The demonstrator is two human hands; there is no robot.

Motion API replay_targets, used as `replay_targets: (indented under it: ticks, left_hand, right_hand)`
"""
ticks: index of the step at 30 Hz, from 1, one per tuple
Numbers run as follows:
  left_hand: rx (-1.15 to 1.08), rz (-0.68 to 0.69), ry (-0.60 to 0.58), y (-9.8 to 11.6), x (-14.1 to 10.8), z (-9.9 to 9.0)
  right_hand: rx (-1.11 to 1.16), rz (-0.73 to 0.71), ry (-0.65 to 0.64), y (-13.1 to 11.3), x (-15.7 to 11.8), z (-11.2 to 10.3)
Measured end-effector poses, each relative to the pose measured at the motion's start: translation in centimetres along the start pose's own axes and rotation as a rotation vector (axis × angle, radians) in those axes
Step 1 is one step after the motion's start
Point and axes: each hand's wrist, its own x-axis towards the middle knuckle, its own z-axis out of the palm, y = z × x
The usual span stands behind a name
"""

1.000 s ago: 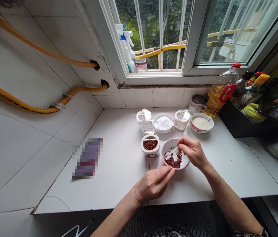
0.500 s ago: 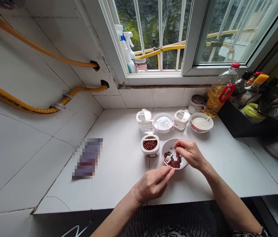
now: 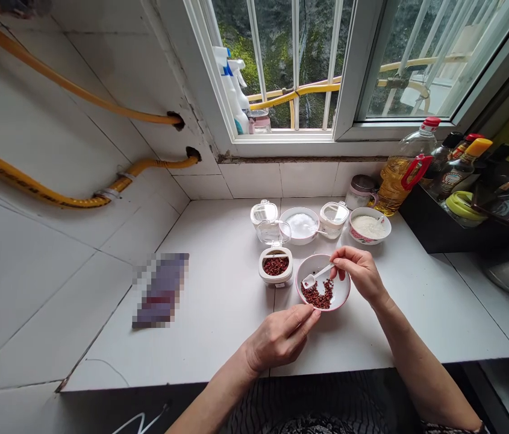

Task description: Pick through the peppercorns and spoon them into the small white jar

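A white bowl [image 3: 343,294] with a pink rim holds reddish-brown peppercorns [image 3: 317,296]. My left hand [image 3: 281,339] pinches the bowl's near rim between thumb and fingers. Between the fingertips of my right hand [image 3: 359,274] is the handle of a small white spoon [image 3: 311,281], whose scoop is over the peppercorns inside the bowl. Just left of the bowl stands a square jar [image 3: 276,271] of the same peppercorns, its clear lid raised.
Behind are a bowl of white grains [image 3: 300,225], two lidded jars [image 3: 264,211] [image 3: 334,218] and a bowl of pale powder [image 3: 369,226]. An oil bottle [image 3: 392,181] and a black condiment box [image 3: 430,226] stand right. A blurred packet [image 3: 161,291] lies left.
My right hand has moved right and slightly up, bringing the spoon higher in the bowl and showing more of its handle. My left hand stays on the rim.
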Motion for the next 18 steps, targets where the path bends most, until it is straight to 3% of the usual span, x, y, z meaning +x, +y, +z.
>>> replay_targets:
  ticks: [5, 9, 11, 14, 16, 18]
  left_hand:
    - [0.002, -0.008, -0.007, 0.0, 0.1, -0.1]
    - [0.002, -0.005, 0.011, 0.0, 0.2, -0.1]
    - [0.002, -0.004, 0.012, 0.0, 0.2, 0.0]
    - [0.001, -0.005, 0.002, 0.0, 0.2, 0.0]
    - [0.004, -0.009, 0.002, 0.0, 0.1, 0.0]
    - [0.005, -0.009, 0.003, 0.0, 0.1, 0.0]
  right_hand:
    - [-0.001, -0.026, 0.029, 0.2, 0.3, -0.1]
    - [0.004, -0.152, 0.080, -0.2, 0.3, 1.0]
    - [-0.050, -0.278, 0.102, -0.4, 0.1, 2.0]
    - [-0.285, -0.583, 0.091, -0.5, -0.4, 3.6]
    - [-0.454, -0.796, 0.055, -0.5, -0.6, 4.0]
    - [-0.539, -0.913, 0.054, -0.4, -0.7, 3.7]
